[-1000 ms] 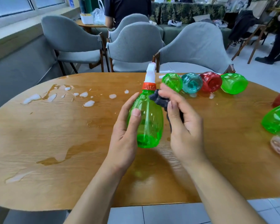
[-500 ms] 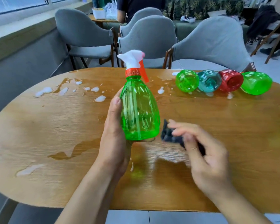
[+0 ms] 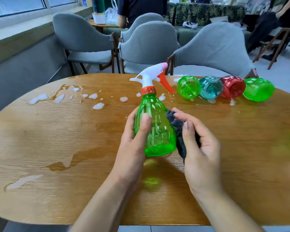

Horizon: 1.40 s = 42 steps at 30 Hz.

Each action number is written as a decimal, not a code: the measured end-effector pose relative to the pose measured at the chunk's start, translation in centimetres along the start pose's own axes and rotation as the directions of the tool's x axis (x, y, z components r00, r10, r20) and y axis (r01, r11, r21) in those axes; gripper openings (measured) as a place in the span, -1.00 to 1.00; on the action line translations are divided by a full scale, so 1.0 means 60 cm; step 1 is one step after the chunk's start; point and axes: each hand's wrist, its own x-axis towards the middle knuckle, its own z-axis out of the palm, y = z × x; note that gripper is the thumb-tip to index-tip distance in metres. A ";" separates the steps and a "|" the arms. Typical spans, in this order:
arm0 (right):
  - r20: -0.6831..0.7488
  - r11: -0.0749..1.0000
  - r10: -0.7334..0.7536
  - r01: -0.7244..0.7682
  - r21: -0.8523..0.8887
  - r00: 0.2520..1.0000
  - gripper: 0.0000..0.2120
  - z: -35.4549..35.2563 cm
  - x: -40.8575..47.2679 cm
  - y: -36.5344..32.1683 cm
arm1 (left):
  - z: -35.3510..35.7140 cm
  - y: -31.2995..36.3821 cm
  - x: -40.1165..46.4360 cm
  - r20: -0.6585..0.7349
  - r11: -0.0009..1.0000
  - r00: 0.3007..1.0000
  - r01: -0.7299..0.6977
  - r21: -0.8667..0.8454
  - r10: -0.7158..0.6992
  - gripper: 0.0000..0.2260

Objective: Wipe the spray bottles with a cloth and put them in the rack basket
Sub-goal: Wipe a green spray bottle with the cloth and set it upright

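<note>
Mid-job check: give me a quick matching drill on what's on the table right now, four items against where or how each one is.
Column A
1. green spray bottle
2. dark cloth
3. red bottle
4. foam blobs

Column B
a. lying on its side in the far row
b. scattered on the table's far left
c. held upright in the left hand
d. pressed against a bottle by the right hand

Pairs: 1-c, 2-d, 3-a, 4-b

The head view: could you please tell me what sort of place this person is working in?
Probably a café or shared lounge: a round wooden table, several grey upholstered chairs, a leaf-patterned sofa behind, and other people nearby.
</note>
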 end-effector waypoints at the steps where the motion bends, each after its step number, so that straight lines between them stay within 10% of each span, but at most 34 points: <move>1: 0.013 1.000 -0.007 0.007 -0.007 1.000 -0.75 0.000 0.001 -0.003 | -0.002 -0.003 0.001 -0.013 1.000 1.000 -0.004 0.017 0.004 -0.49; 12: 0.351 0.821 -0.341 0.458 -0.341 0.872 -0.74 0.002 0.044 -0.026 | 0.002 -0.012 0.000 0.025 0.971 0.989 -0.150 0.188 0.148 -0.64; 19: 0.608 0.765 -0.363 0.598 -0.238 0.706 -0.76 0.002 -0.016 -0.016 | -0.038 0.006 0.008 -0.072 0.995 0.997 0.009 -0.097 -0.016 -0.37; 29: 0.195 0.926 -0.298 0.333 -0.177 0.934 -0.75 -0.010 0.032 -0.040 | -0.034 -0.004 -0.001 0.063 0.972 0.989 -0.146 0.182 0.137 -0.60; 42: 0.633 0.828 -0.305 0.527 -0.193 0.711 -0.76 0.005 -0.031 0.002 | -0.055 0.013 0.013 -0.124 0.999 0.992 -0.032 -0.007 0.031 -0.62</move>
